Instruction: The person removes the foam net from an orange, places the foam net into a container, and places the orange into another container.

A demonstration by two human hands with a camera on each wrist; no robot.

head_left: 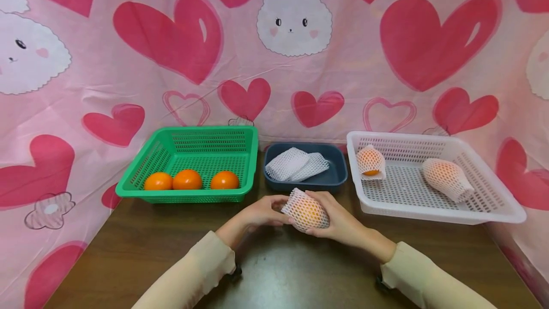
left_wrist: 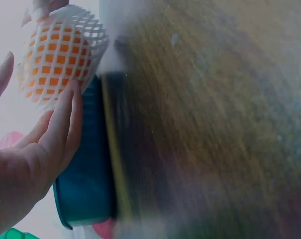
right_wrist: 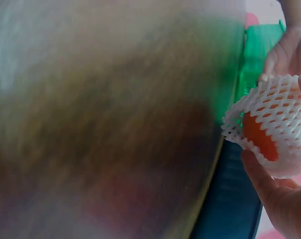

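Note:
An orange in a white foam net sleeve [head_left: 309,211] is held above the table in front of the blue bin. My right hand [head_left: 339,221] grips it from the right, thumb and fingers on either side. My left hand [head_left: 261,213] is at its left side; in the left wrist view the fairly straight fingers [left_wrist: 63,117] touch the net and the thumb stands apart. Through the sleeve's opening in the right wrist view, bare orange skin [right_wrist: 259,137] shows. The navy blue bin [head_left: 304,186] behind holds flat white foam nets [head_left: 288,163].
At the left stands a green basket [head_left: 184,193] with three bare oranges [head_left: 187,180]. A white basket [head_left: 429,213] at the right contains two netted oranges [head_left: 446,178]. The brown table [head_left: 296,275] ends at a pink heart-patterned cloth [head_left: 296,75] behind the containers.

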